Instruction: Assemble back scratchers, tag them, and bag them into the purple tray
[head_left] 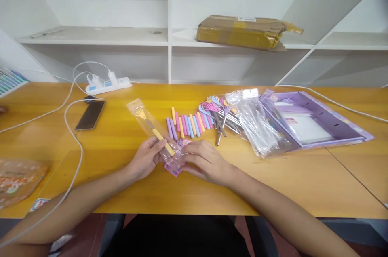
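Note:
A yellow back scratcher (pixel 163 142) with a small hand-shaped head lies inside a clear plastic bag (pixel 148 121), tilted up to the left. My left hand (pixel 147 156) is closed on it, thumb on the handle. At the bag's lower end, my right hand (pixel 203 160) has its fingers bent against the plastic; what they pinch is hard to see. A pink-purple printed card (pixel 172 169) shows beneath the bag between my hands. Just beyond are several pastel handle sleeves (pixel 190 125) in a row. Metal rods with coloured hand-shaped heads (pixel 224 117) are piled to their right.
A stack of clear bags (pixel 257 127) leans on a purple display box (pixel 330 144) at right. To the left are a phone (pixel 91 115), a power strip (pixel 109 85), loose white cables and an orange package (pixel 21 180). A taped carton (pixel 239 32) sits on the shelf.

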{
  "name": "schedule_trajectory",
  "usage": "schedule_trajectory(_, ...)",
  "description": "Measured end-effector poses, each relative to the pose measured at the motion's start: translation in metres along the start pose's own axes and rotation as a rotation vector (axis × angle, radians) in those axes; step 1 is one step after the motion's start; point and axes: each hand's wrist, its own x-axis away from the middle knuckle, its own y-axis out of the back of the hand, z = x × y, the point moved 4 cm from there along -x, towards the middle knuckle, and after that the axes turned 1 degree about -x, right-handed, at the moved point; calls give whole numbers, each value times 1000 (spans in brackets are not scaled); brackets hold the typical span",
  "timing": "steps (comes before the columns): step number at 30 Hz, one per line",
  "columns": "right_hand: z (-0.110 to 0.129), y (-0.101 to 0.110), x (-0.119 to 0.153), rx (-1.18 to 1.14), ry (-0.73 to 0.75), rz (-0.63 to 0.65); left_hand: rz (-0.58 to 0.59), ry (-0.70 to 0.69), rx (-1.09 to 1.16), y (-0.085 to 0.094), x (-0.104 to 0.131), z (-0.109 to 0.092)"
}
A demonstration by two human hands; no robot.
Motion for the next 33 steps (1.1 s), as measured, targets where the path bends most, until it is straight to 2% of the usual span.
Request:
schedule_trajectory(4, -2, -2, 2, -52, 21, 5, 32, -3, -51, 1, -1, 3)
schedule_trajectory(7, -1, -4, 2, -144, 17, -4, 77, -10, -218, 1, 0, 8)
schedule_trajectory(11, 1, -7, -2, -239, -108, -32, 214, -12, -401, -6, 7, 11)
schedule_trajectory(15, -1, -11, -4, -261, -227, -72, 336, 31, -361, -14, 13, 12)
schedule_trajectory(24, -5, -16, -2, -342, -370, -126, 338, 15, -418, -16, 10, 19)
schedule_trajectory(26, -8, -17, 0, -377, -431, -96, 360, 20, -412, -18, 11, 17)
schedule_trajectory(30, -14, -27, 7, -544, -588, 60, 371, 31, -379, -20, 12, 15)
schedule_trajectory(33, -14, -35, 12, -677, -641, 98, 360, 37, -374, -19, 12, 16)
